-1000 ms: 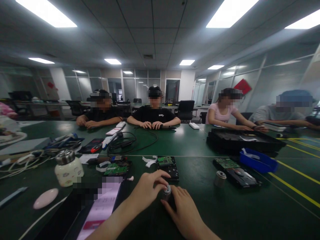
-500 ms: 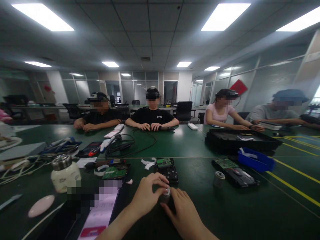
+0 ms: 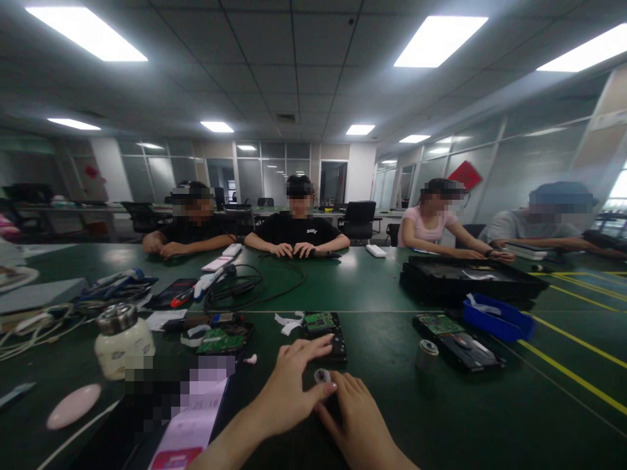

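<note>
In the head view, a small metal cylinder (image 3: 322,376) sits at the frame's lower centre, end face up, axis apparently near upright. The right hand (image 3: 360,411), closest, holds its right side; the left hand (image 3: 288,385) spreads wide, thumb crossing in front.

Green table (image 3: 465,418): metal cylinder (image 3: 427,359) right of right hand (image 3: 360,412); cream jar (image 3: 123,347), pink oval object (image 3: 73,406) left of left hand (image 3: 289,386).
</note>
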`<state>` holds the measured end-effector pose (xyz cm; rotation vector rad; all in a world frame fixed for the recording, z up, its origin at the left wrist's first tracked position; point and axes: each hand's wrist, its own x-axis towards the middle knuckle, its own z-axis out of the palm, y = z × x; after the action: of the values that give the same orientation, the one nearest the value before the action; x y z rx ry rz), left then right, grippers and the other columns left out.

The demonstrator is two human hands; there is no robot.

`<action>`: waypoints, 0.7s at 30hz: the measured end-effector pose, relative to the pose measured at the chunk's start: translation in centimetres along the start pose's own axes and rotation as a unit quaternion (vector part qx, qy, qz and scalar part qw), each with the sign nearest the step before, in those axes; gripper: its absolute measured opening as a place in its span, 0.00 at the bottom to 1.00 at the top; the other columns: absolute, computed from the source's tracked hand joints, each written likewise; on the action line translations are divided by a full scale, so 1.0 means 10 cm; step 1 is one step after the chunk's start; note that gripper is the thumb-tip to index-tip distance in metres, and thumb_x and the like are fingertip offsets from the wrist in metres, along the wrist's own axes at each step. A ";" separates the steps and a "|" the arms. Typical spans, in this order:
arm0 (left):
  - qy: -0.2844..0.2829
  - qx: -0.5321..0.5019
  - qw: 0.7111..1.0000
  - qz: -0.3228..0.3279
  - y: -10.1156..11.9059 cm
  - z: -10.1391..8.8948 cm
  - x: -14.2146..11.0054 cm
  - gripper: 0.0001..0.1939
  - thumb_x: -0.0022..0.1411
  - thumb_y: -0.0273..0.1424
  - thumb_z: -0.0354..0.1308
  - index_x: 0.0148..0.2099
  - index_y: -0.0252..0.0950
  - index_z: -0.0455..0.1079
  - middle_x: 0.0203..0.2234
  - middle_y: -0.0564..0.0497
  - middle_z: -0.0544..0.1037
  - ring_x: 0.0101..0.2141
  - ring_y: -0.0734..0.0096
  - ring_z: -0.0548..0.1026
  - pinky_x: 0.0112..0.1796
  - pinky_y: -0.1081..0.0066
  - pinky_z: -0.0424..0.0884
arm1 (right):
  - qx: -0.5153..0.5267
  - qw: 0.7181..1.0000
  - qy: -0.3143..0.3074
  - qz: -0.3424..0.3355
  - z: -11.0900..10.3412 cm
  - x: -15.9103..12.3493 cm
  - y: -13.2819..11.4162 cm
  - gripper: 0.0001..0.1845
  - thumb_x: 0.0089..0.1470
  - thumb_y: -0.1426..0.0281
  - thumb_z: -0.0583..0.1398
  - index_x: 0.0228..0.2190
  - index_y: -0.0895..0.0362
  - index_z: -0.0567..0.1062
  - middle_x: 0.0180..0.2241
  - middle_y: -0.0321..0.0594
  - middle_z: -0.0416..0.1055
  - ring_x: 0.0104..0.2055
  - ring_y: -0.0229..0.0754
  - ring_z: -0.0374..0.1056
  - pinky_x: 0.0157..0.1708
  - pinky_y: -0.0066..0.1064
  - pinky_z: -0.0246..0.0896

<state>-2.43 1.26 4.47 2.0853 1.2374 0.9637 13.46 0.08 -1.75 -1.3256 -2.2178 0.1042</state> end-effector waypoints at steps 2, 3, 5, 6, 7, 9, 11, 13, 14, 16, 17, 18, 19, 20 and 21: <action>0.041 0.020 0.999 -0.008 -0.02 -0.01 0.02 0.27 0.50 0.36 0.62 0.54 0.48 0.64 0.44 0.53 0.76 0.49 0.58 0.66 0.50 0.59 0.56 | -0.002 1.000 0.004 0.004 0.00 0.00 0.00 0.13 0.53 0.70 0.58 0.42 0.56 0.68 0.40 0.42 0.71 0.41 0.48 0.66 0.42 0.38 0.59; 0.058 0.030 0.998 -0.016 -0.02 -0.02 0.03 0.26 0.48 0.36 0.63 0.52 0.46 0.65 0.39 0.53 0.78 0.47 0.57 0.67 0.49 0.59 0.57 | -0.004 1.000 0.004 0.005 0.00 0.00 0.01 0.13 0.53 0.69 0.58 0.42 0.55 0.68 0.40 0.42 0.71 0.41 0.48 0.66 0.42 0.39 0.59; 0.064 0.032 0.997 -0.032 -0.04 -0.01 0.05 0.27 0.45 0.36 0.65 0.50 0.44 0.67 0.30 0.54 0.80 0.44 0.55 0.69 0.47 0.58 0.58 | -0.007 1.000 -0.002 0.003 0.01 0.01 0.01 0.12 0.53 0.69 0.58 0.41 0.55 0.68 0.40 0.42 0.71 0.41 0.48 0.66 0.42 0.39 0.59; 0.056 0.021 0.998 -0.036 -0.05 0.00 0.05 0.27 0.45 0.35 0.66 0.49 0.44 0.67 0.28 0.54 0.80 0.43 0.56 0.69 0.47 0.58 0.58 | -0.009 1.000 -0.004 0.001 0.01 0.01 0.01 0.12 0.54 0.69 0.58 0.41 0.55 0.68 0.40 0.42 0.71 0.41 0.48 0.66 0.42 0.39 0.59; 0.044 0.001 0.998 -0.036 -0.05 0.00 0.05 0.25 0.46 0.33 0.65 0.49 0.44 0.67 0.28 0.55 0.80 0.43 0.57 0.70 0.48 0.58 0.58 | -0.011 1.000 -0.007 0.001 0.01 0.02 0.01 0.12 0.54 0.69 0.57 0.42 0.55 0.68 0.40 0.42 0.71 0.41 0.48 0.66 0.42 0.40 0.59; 0.020 -0.059 0.998 -0.024 -0.05 0.02 0.04 0.23 0.50 0.28 0.60 0.50 0.44 0.66 0.36 0.53 0.80 0.45 0.62 0.70 0.50 0.61 0.58 | -0.012 1.000 -0.012 0.004 0.01 0.02 0.01 0.13 0.54 0.70 0.57 0.42 0.57 0.68 0.40 0.44 0.71 0.41 0.49 0.66 0.42 0.40 0.59; 0.013 -0.096 0.995 -0.006 -0.04 0.01 0.03 0.25 0.50 0.25 0.58 0.52 0.43 0.64 0.46 0.51 0.75 0.48 0.65 0.69 0.51 0.65 0.58 | -0.006 1.000 -0.018 0.011 0.00 0.02 0.00 0.14 0.53 0.71 0.58 0.43 0.57 0.67 0.41 0.44 0.71 0.42 0.49 0.66 0.43 0.40 0.59; 0.034 -0.073 0.997 -0.005 -0.03 0.00 0.03 0.26 0.48 0.27 0.61 0.51 0.42 0.65 0.47 0.50 0.74 0.50 0.63 0.67 0.51 0.64 0.58 | 0.001 1.000 -0.022 0.018 -0.01 0.02 0.00 0.13 0.52 0.71 0.58 0.42 0.57 0.68 0.40 0.44 0.71 0.41 0.48 0.66 0.42 0.40 0.59; 0.049 -0.048 0.998 -0.013 -0.03 0.00 0.04 0.25 0.47 0.29 0.63 0.50 0.42 0.66 0.43 0.51 0.76 0.49 0.61 0.68 0.50 0.62 0.58 | 0.003 1.000 -0.023 0.019 -0.01 0.02 -0.01 0.13 0.52 0.71 0.58 0.42 0.57 0.68 0.40 0.44 0.71 0.41 0.48 0.66 0.42 0.40 0.59; 0.068 -0.009 0.997 -0.039 -0.03 0.01 0.04 0.21 0.46 0.32 0.64 0.46 0.42 0.68 0.33 0.53 0.79 0.45 0.58 0.70 0.49 0.59 0.58 | 0.001 1.000 -0.022 0.017 -0.01 0.02 -0.01 0.13 0.52 0.71 0.58 0.42 0.57 0.68 0.40 0.44 0.71 0.41 0.48 0.66 0.42 0.40 0.59; 0.070 -0.002 0.996 -0.050 -0.03 0.02 0.04 0.19 0.47 0.33 0.64 0.44 0.41 0.69 0.29 0.54 0.79 0.43 0.58 0.71 0.48 0.59 0.58 | 0.000 1.000 -0.022 0.014 -0.01 0.02 -0.01 0.13 0.52 0.71 0.58 0.42 0.57 0.68 0.41 0.44 0.71 0.42 0.48 0.66 0.42 0.40 0.59; 0.066 -0.004 0.996 -0.056 -0.04 0.03 0.04 0.18 0.47 0.32 0.63 0.43 0.41 0.69 0.27 0.54 0.79 0.42 0.58 0.72 0.47 0.59 0.59 | -0.001 1.000 -0.022 0.012 -0.01 0.02 -0.01 0.13 0.52 0.72 0.58 0.42 0.57 0.68 0.41 0.44 0.71 0.42 0.49 0.66 0.42 0.40 0.59; 0.059 -0.012 0.997 -0.054 -0.04 0.04 0.04 0.17 0.48 0.31 0.63 0.43 0.41 0.69 0.27 0.54 0.80 0.41 0.59 0.72 0.47 0.60 0.60 | 0.000 1.000 -0.021 0.012 -0.01 0.02 -0.01 0.13 0.52 0.72 0.58 0.42 0.57 0.68 0.41 0.44 0.71 0.42 0.49 0.66 0.42 0.40 0.59; 0.049 -0.023 0.997 -0.045 -0.04 0.04 0.03 0.17 0.49 0.29 0.61 0.43 0.41 0.69 0.29 0.54 0.80 0.41 0.60 0.72 0.47 0.62 0.60 | 0.002 1.000 -0.019 0.012 -0.02 0.02 -0.01 0.13 0.53 0.72 0.58 0.42 0.57 0.68 0.40 0.44 0.71 0.42 0.48 0.66 0.42 0.40 0.59; 0.041 -0.034 0.998 -0.031 -0.03 0.04 0.03 0.18 0.49 0.27 0.60 0.45 0.42 0.69 0.32 0.54 0.80 0.42 0.62 0.72 0.47 0.63 0.60 | 0.006 1.000 -0.018 0.012 -0.02 0.02 -0.01 0.13 0.53 0.71 0.58 0.42 0.57 0.68 0.40 0.44 0.71 0.42 0.48 0.66 0.42 0.40 0.59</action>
<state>-2.22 1.67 4.10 1.9611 1.2850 1.0585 13.43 0.14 -1.48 -1.3540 -2.2281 0.1503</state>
